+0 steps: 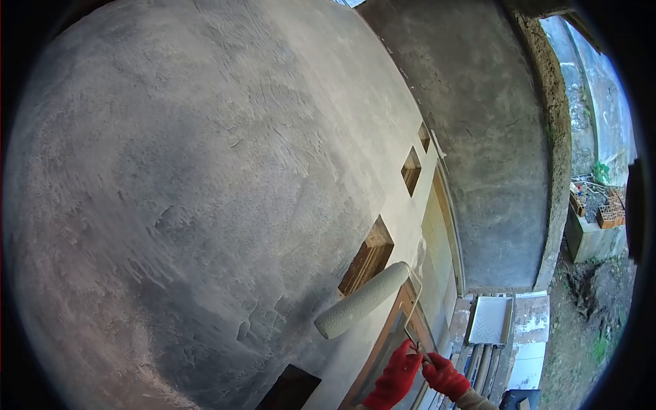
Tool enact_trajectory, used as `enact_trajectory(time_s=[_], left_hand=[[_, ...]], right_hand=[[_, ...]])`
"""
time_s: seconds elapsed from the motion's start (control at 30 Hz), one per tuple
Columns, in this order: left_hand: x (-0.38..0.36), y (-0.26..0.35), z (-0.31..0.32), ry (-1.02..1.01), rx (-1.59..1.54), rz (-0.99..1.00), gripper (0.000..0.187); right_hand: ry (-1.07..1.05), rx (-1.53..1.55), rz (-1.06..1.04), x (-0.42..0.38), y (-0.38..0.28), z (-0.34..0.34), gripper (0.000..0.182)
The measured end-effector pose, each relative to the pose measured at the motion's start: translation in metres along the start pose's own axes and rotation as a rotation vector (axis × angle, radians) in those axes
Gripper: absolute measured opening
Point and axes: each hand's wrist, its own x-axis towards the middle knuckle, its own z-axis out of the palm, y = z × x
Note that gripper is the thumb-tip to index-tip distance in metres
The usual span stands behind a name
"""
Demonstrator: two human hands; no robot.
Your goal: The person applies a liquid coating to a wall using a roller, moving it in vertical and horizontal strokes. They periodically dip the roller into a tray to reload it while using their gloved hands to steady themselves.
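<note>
A paint roller (362, 301) with a thick, pale, paint-coated sleeve is raised against the grey plastered wall (191, 171). Its bent wire frame (414, 307) runs down to my gloved hands at the bottom. My left hand (395, 377), in a red glove, is closed around the base of the frame. Just right of it my right hand (445, 378), also in a red glove, wraps the roller's handle. In this view the sleeve overlaps the lower corner of a square recess (369, 254) in the wall.
A paint tray (490, 320) with white paint sits low on the right, above several long poles or pipes (482, 365). Smaller recesses (411, 171) line the wall near a wooden frame (403, 307). A dark concrete slab (488, 150) hangs overhead. Bricks (610, 213) lie outside beyond the dirt ground.
</note>
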Motion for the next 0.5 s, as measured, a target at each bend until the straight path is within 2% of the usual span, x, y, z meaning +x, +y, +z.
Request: enact_trajectory(time_s=[0.07, 0.1, 0.17, 0.2, 0.3, 0.43, 0.5], left_hand=[[-0.020, 0.001, 0.000, 0.054, 0.102, 0.153, 0.046], [0.028, -0.001, -0.007, 0.071, 0.107, 0.207, 0.046], [0.012, -0.002, -0.010, 0.053, 0.048, 0.139, 0.044], [0.001, -0.005, -0.011, 0.040, -0.047, 0.041, 0.041], [-0.009, 0.006, -0.027, -0.012, -0.097, -0.005, 0.039], [-0.023, 0.014, -0.039, -0.034, -0.214, -0.078, 0.036], [-0.039, 0.005, -0.039, 0.066, -0.256, -0.105, 0.032]], right_hand=[[0.019, 0.094, -0.053, -0.006, -0.003, 0.001, 0.026], [0.023, 0.034, -0.147, 0.060, -0.005, -0.019, 0.024], [0.025, -0.032, -0.057, 0.066, -0.011, -0.023, 0.025], [0.022, -0.020, -0.044, 0.068, -0.011, -0.025, 0.026], [0.046, -0.010, -0.136, 0.095, -0.008, -0.026, 0.026], [0.043, 0.050, -0.043, 0.124, -0.013, -0.031, 0.024], [0.037, 0.020, -0.033, 0.137, -0.020, -0.032, 0.024]])
